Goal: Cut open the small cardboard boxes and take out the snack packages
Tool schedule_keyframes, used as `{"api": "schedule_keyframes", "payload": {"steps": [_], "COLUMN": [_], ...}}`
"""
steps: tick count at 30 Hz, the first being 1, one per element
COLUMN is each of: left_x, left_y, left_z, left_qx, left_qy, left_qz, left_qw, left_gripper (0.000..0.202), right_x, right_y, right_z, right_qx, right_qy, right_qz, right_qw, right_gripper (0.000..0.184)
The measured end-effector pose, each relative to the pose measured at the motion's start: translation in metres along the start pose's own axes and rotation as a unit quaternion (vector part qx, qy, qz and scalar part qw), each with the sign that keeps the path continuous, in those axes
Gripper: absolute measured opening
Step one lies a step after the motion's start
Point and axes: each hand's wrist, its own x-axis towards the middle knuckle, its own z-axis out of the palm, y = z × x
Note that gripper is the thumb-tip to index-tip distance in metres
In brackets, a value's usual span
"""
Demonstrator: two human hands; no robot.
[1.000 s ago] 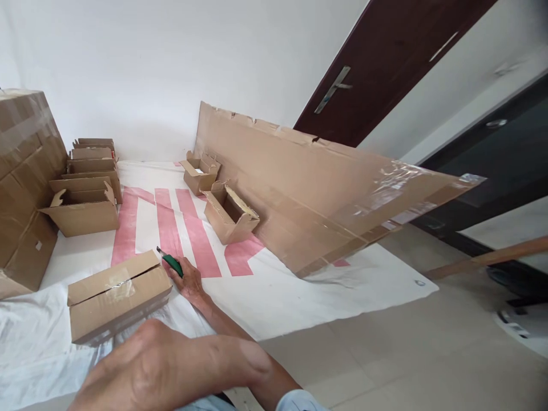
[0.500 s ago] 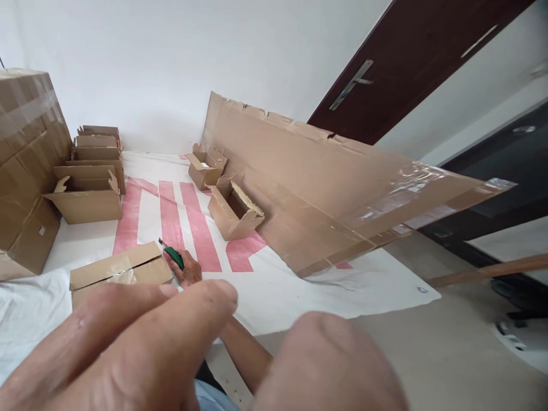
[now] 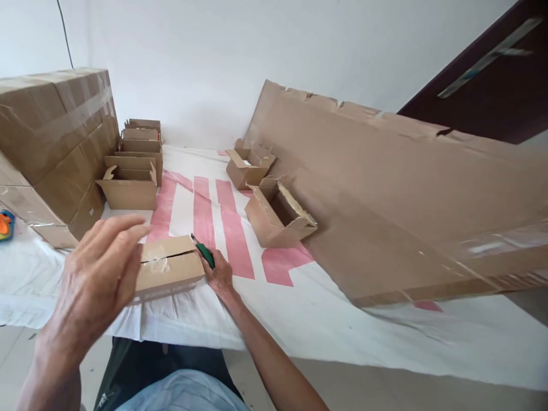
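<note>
A closed cardboard box (image 3: 171, 271) lies near the front edge of the cloth-covered table, with clear tape across its top seam. My left hand (image 3: 100, 274) is raised at the box's left end, its fingers apart and holding nothing; it covers that end from view. At the right end of the box, my right hand (image 3: 220, 275) grips a green box cutter (image 3: 205, 254). The cutter's dark tip points up and left, close to the box's far right corner.
Several open cardboard boxes (image 3: 131, 194) stand in a row at the left, beside a big taped carton (image 3: 81, 154). Two open boxes, the nearer box (image 3: 272, 225) included, sit by a large leaning cardboard sheet (image 3: 385, 200). A colourful object (image 3: 5, 225) is at the far left.
My left hand has dropped from close before the camera to beside the box. The view has turned left and levelled. My right hand still holds the box cutter by the box's right end.
</note>
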Motion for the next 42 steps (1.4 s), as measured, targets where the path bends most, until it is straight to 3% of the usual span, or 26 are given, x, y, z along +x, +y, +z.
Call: {"api": "schedule_keyframes", "payload": {"steps": [5,8,11,20,24,29,36,39,42], "left_x": [-0.079,-0.118,-0.137,-0.141,-0.138,-0.132,-0.121,-0.12,-0.123], "left_y": [-0.08,-0.103,-0.11,-0.112,-0.112,-0.111,-0.103,-0.101,-0.1], "left_z": [0.026,0.046,0.061,0.069,0.068,0.065,0.063,0.065,0.069], "left_qx": [0.038,-0.026,-0.098,-0.293,-0.358,-0.362,-0.416,-0.426,-0.435], "left_qy": [-0.03,-0.018,-0.027,0.005,0.003,-0.022,-0.01,0.005,0.018], "left_qz": [-0.211,-0.277,-0.325,-0.363,-0.38,-0.398,-0.443,-0.449,-0.453], "left_qw": [0.976,0.96,0.94,0.885,0.853,0.843,0.794,0.785,0.778], "left_gripper": [0.023,0.024,0.03,0.035,0.039,0.041,0.039,0.038,0.042], "right_x": [0.001,0.001,0.001,-0.006,-0.019,-0.028,-0.005,0.007,0.012], "right_y": [0.004,-0.001,-0.015,-0.065,-0.071,-0.072,-0.074,-0.081,-0.089], "right_z": [0.002,0.0,-0.004,-0.012,-0.018,-0.025,-0.058,-0.077,-0.081], "right_qx": [0.072,0.117,0.172,0.362,0.352,0.342,0.283,0.271,0.274], "right_qy": [-0.001,-0.004,-0.011,-0.03,-0.022,-0.029,-0.033,-0.07,-0.112], "right_qz": [0.043,0.061,0.068,0.13,0.131,0.129,0.106,0.071,0.048], "right_qw": [0.996,0.991,0.983,0.923,0.926,0.93,0.953,0.957,0.954], "right_gripper": [0.052,0.054,0.056,0.056,0.055,0.056,0.052,0.047,0.046]}}
